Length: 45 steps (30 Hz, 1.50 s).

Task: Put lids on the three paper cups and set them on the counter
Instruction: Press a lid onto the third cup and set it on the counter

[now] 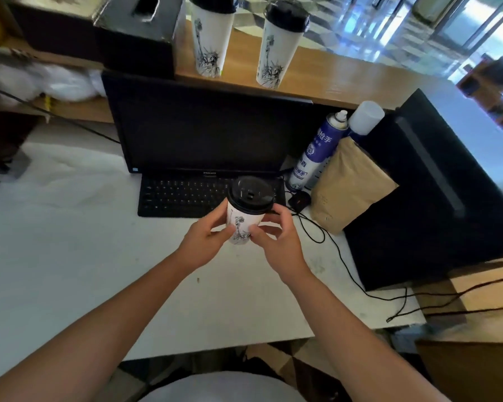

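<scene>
Two lidded cups (210,39) (278,44) stand on the counter (331,79) at 12 o'clock, side by side. Third cup (243,221), lid (251,195) on, held over the desk (70,242) before the keyboard (183,195): your left hand (206,242) and right hand (276,242) both clasp its wall. Step in hand, by my reading: last placement. Next: lift it to 1 o'clock, upright, clear of the monitor (209,126).
</scene>
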### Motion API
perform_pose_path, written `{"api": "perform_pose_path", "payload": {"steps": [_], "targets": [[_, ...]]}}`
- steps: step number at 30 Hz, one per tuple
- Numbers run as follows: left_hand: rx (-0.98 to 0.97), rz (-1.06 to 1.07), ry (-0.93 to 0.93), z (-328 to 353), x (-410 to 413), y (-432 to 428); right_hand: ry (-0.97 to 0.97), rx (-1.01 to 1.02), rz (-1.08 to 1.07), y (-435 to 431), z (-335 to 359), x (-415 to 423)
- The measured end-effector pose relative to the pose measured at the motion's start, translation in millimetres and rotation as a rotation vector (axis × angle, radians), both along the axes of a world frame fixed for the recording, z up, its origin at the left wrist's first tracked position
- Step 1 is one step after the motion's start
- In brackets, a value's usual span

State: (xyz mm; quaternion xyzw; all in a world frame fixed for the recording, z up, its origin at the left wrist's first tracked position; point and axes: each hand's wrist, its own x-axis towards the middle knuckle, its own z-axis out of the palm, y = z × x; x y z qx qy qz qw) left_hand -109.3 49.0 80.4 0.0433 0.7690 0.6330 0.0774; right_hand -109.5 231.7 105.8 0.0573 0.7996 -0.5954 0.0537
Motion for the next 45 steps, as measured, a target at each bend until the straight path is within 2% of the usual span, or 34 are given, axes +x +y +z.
{"api": "perform_pose_path", "payload": {"steps": [6, 13, 18, 24, 29, 34, 45], "targets": [[-0.036, 0.017, 0.058, 32.0, -31.8, 38.6, 0.087, -0.084, 0.056, 38.8, 20.0, -38.2], [-0.087, 0.012, 0.161, 70.5, -94.6, 105.3, 0.209, -0.16, 0.01, 98.7, 49.7, -92.5], [-0.111, 0.126, 0.215, 105.7, -137.8, 141.9, 0.312, -0.159, -0.017, 123.0, 85.1, -137.8], [-0.178, 0.221, 0.297, 142.9, -183.2, 164.2, 0.333, -0.183, -0.062, 129.2, 117.1, -194.0], [-0.206, 0.237, 0.295, 156.2, -220.3, 167.4, 0.349, -0.208, -0.081, 131.1, 133.2, -235.1], [-0.222, 0.238, 0.317, 166.1, -246.8, 169.3, 0.377, -0.171, -0.086, 127.7, 139.8, -265.8], [-0.181, 0.265, 0.288, 160.9, -290.9, 181.7, 0.31, -0.188, -0.13, 128.6, 130.9, -315.7]]}}
